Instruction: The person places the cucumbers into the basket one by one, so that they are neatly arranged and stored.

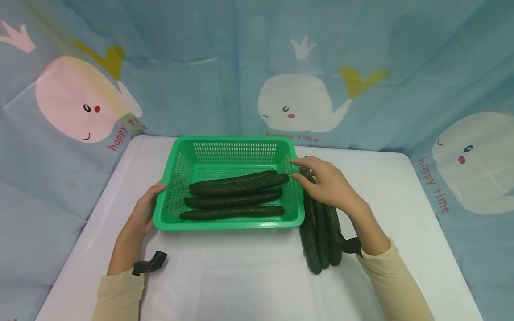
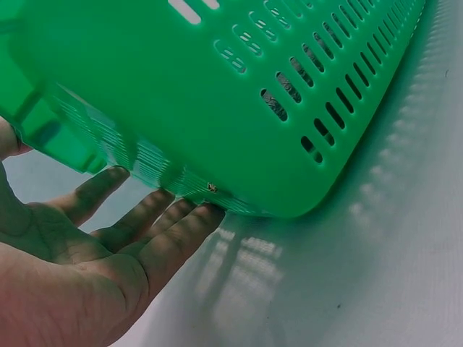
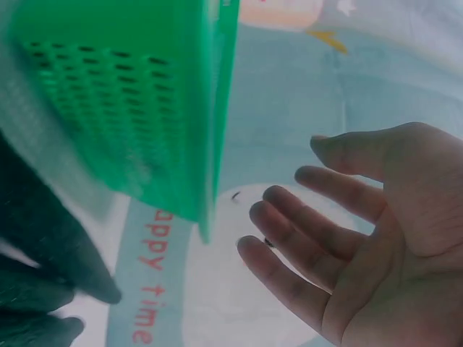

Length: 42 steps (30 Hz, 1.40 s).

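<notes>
A green plastic basket [image 1: 229,226] with slotted walls holds several dark green cucumbers [image 1: 234,203] lying side by side. At its left end, my left hand [image 1: 145,207] grips the basket, thumb at the rim and fingertips against the outer wall [image 2: 239,144]. My right hand [image 1: 327,183] is by the right rim, thumb and fingers spread apart with nothing between them. The right wrist view shows that hand [image 3: 347,231] with its palm facing the camera, apart from the basket [image 3: 123,108]. Under the right hand and forearm lie three more cucumbers [image 1: 317,236], their far ends partly hidden.
A white cloth [image 1: 241,276] covers the table. Behind and at both sides hangs a blue curtain [image 1: 180,89] printed with whales. Each wrist wears a small black camera [image 1: 150,263]. The loose cucumbers lie close along the basket's right side.
</notes>
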Each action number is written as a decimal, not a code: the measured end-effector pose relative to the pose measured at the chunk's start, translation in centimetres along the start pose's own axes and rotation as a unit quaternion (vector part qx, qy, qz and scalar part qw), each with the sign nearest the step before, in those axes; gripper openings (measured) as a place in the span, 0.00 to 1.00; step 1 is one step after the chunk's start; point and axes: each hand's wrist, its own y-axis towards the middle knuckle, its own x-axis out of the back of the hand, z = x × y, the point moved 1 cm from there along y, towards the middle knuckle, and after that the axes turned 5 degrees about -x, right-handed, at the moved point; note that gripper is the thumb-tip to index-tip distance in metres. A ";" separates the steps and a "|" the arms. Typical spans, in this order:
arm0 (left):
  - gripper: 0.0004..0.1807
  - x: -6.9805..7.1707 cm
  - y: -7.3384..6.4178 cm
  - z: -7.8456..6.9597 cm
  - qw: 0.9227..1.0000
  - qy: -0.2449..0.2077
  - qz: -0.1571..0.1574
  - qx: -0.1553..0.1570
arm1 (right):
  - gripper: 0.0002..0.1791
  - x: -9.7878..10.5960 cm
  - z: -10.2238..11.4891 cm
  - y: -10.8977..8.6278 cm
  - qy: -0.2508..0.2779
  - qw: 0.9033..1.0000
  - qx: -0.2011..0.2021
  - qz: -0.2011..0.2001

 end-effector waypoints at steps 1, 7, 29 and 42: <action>0.39 0.0 0.0 0.0 1.000 -0.001 0.000 -0.001 | 0.23 -0.1 -0.4 -0.2 -0.002 1.000 -0.002 -0.002; 0.40 -0.2 0.1 0.0 1.000 0.011 -0.010 -0.001 | 0.24 -0.3 -2.2 -1.6 -0.005 1.000 -0.025 -0.014; 0.40 -0.2 -0.1 0.0 1.000 0.019 -0.003 -0.002 | 0.29 -1.1 -7.4 -5.9 -0.003 0.992 -0.125 0.004; 0.40 -0.2 0.0 0.3 1.000 0.020 -0.006 -0.010 | 0.32 -2.7 -9.4 -6.9 -0.025 0.986 -0.164 0.009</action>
